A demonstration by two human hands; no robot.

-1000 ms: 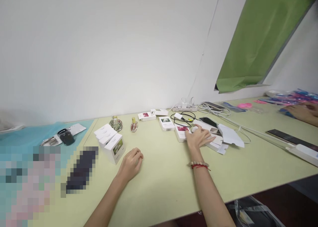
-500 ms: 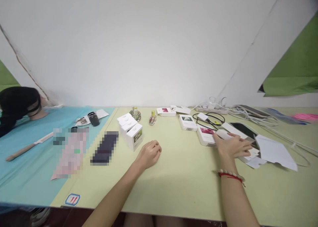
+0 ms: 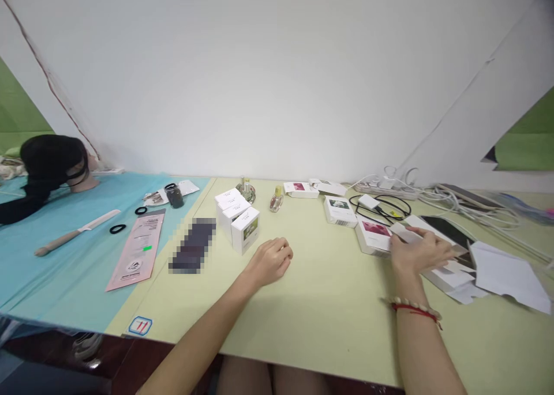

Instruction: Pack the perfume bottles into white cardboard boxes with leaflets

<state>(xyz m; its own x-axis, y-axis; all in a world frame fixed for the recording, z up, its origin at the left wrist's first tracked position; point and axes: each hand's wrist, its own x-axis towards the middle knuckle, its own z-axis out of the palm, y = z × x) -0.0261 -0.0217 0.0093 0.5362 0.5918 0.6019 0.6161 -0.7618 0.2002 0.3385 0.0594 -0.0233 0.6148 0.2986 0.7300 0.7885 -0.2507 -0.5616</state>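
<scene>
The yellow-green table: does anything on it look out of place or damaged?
The white sheet beside the right hand looks untidy: it lies bent, with an uneven edge, while three white boxes stand close together. Any tearing is unclear.

Clock from my left hand [image 3: 272, 261]: three boxes [image 3: 245, 229] at 10 o'clock, one bottle [image 3: 247, 192] behind them, another bottle [image 3: 276, 201] at 12, knife [image 3: 78, 232] on cloth [image 3: 64, 285] at 9. From my right hand [image 3: 418, 254]: one box [image 3: 373, 243] beside at 10, phone [image 3: 442, 229] at 2.
</scene>
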